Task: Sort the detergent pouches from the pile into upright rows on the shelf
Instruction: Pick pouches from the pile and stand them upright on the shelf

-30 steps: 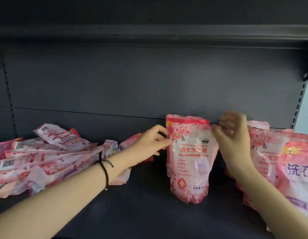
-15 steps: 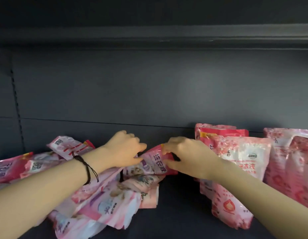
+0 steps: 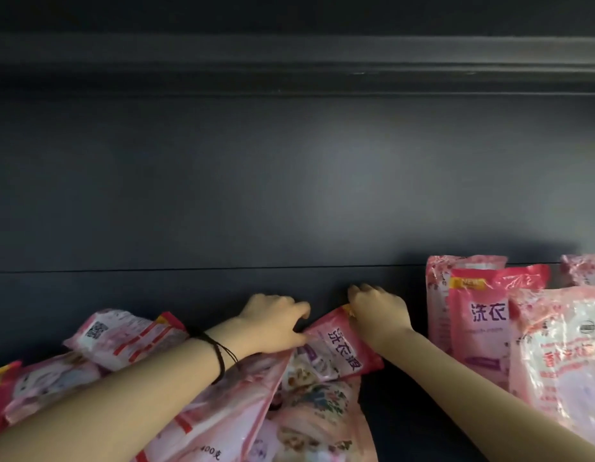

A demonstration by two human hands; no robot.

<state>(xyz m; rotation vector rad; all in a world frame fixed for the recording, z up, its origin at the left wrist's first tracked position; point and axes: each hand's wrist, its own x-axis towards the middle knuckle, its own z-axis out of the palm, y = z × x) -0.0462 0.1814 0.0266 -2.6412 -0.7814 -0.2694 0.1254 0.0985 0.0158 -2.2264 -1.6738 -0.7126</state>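
Observation:
A pile of pink detergent pouches lies flat and jumbled on the dark shelf at lower left. On its right end a red-pink pouch lies tilted. My left hand pinches that pouch's left top corner with thumb and fingers. My right hand grips its right top corner, fingers curled over the edge. To the right stand upright pouches, one behind another, with a paler pouch in front of them.
The shelf's dark back panel rises behind everything, and an upper shelf edge runs across the top. A strip of bare shelf floor separates the pile from the upright pouches. A black cord circles my left wrist.
Both hands left the upright pouch on the right and moved to the pile's right end. They have taken hold of the red-pink pouch's top corners, and my view has shifted left.

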